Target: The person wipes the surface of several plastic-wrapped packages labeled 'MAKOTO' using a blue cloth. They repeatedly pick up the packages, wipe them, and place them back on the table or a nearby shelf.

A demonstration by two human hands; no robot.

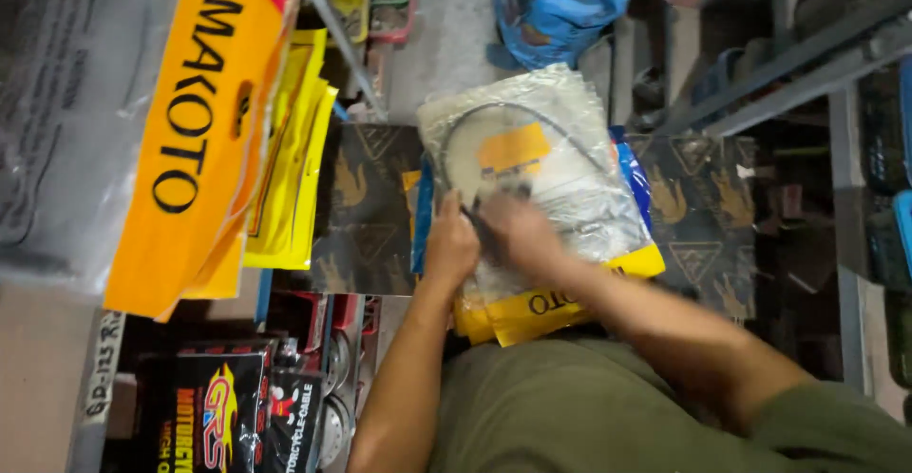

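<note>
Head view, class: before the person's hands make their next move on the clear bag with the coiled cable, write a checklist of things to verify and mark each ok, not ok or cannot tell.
1. Both hands on the bag: ok. The left hand and right hand rest on the near edge of the clear bag.
2. Firm grip: cannot tell. The fingers are blurred.
3. Cable inside the bag: ok. The dark coiled cable shows through the plastic.
4. Bag supported: ok. It lies on a stack of yellow and blue packets.
5. Room at the side: not ok. Hanging yellow packets crowd the left.
</note>
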